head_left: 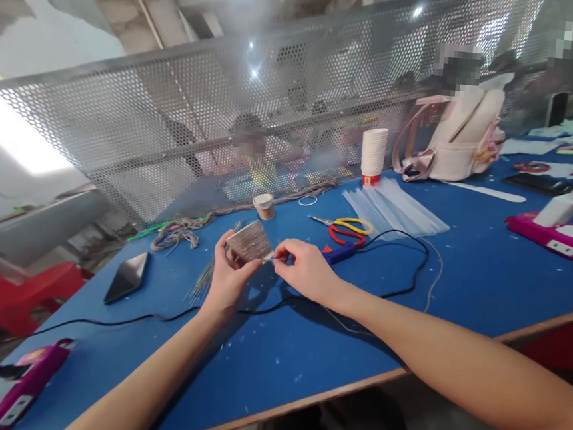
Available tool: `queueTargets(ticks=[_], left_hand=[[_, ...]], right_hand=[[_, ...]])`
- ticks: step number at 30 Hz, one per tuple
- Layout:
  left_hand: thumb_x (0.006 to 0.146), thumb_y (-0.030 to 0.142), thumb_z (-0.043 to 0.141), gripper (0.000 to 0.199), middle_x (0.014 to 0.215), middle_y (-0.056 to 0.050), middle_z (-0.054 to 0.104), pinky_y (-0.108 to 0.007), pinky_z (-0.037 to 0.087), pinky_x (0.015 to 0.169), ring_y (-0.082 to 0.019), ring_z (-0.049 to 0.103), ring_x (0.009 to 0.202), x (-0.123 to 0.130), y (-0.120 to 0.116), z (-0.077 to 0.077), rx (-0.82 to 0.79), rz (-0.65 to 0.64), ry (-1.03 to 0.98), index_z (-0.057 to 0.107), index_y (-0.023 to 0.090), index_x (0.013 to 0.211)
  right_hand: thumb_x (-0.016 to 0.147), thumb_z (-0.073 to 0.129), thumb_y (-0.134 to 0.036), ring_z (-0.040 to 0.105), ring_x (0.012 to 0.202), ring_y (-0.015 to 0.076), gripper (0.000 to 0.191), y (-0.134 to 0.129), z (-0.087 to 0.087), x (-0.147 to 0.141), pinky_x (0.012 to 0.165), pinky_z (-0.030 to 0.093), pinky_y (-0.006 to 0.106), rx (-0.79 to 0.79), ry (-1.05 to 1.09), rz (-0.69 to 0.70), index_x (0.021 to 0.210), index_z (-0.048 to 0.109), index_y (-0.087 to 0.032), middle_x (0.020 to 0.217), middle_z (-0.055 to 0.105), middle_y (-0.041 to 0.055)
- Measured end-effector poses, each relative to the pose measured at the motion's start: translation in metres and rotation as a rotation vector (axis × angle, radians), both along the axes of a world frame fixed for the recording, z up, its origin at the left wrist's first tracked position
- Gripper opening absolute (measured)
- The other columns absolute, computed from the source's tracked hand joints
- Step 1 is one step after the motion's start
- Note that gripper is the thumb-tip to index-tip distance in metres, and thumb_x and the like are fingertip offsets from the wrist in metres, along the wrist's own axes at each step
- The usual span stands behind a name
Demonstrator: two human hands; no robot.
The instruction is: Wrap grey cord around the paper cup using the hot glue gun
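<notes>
Cord-wrapped piece: above the counter, small cup at its 12 o'clock; likely light, crushable; best cradled by its sides;
Left hand: clasped around the piece;
Right hand: fingertips together at its 4 o'clock corner; anything pinched is too small to tell.

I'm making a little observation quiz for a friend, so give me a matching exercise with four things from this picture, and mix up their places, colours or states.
1. Grey-brown piece
2. Scissors
3. Phone
4. Paper cups

A. White, in a stack
B. Held in the left hand
C. Dark, lying flat
D. Red-and-yellow-handled

Pairs: 1-B, 2-D, 3-C, 4-A
</notes>
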State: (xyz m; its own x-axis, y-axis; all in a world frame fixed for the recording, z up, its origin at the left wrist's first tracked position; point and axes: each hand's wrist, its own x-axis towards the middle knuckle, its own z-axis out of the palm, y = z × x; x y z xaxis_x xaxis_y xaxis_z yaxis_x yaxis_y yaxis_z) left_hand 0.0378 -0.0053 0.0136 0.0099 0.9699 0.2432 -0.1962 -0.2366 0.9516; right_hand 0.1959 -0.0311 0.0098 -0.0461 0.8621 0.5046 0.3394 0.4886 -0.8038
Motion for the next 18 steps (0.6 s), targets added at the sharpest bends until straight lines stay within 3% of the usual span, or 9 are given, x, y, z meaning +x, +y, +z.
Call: queueTargets(ticks=[4, 18], left_hand=[[0.054, 0.012, 0.08, 0.069, 0.105, -0.001, 0.062, -0.03, 0.053, 0.077, -0.017, 0.064, 0.091, 0.0, -0.007, -0.002, -0.071, 0.002, -0.031, 0.044, 0.029, 0.111], [0.059, 0.013, 0.078, 0.066, 0.102, -0.002, 0.064, -0.035, 0.054, 0.076, -0.018, 0.064, 0.09, -0.002, -0.018, -0.004, -0.146, -0.075, -0.076, 0.042, 0.026, 0.113]], right_hand=[[0.082, 0.062, -0.008, 0.057, 0.073, 0.0143, 0.013, -0.001, -0.007, -0.001, 0.072, 0.043, 0.026, 0.161, -0.132, -0.019, 0.073, 0.062, -0.018, 0.074, 0.06, 0.0004], [0.086, 0.062, -0.013, 0.059, 0.07, 0.0142, 0.01, -0.01, -0.01, 0.003, 0.068, 0.046, 0.026, 0.335, -0.28, -0.048, 0.082, 0.068, -0.018, 0.077, 0.062, 0.0019]])
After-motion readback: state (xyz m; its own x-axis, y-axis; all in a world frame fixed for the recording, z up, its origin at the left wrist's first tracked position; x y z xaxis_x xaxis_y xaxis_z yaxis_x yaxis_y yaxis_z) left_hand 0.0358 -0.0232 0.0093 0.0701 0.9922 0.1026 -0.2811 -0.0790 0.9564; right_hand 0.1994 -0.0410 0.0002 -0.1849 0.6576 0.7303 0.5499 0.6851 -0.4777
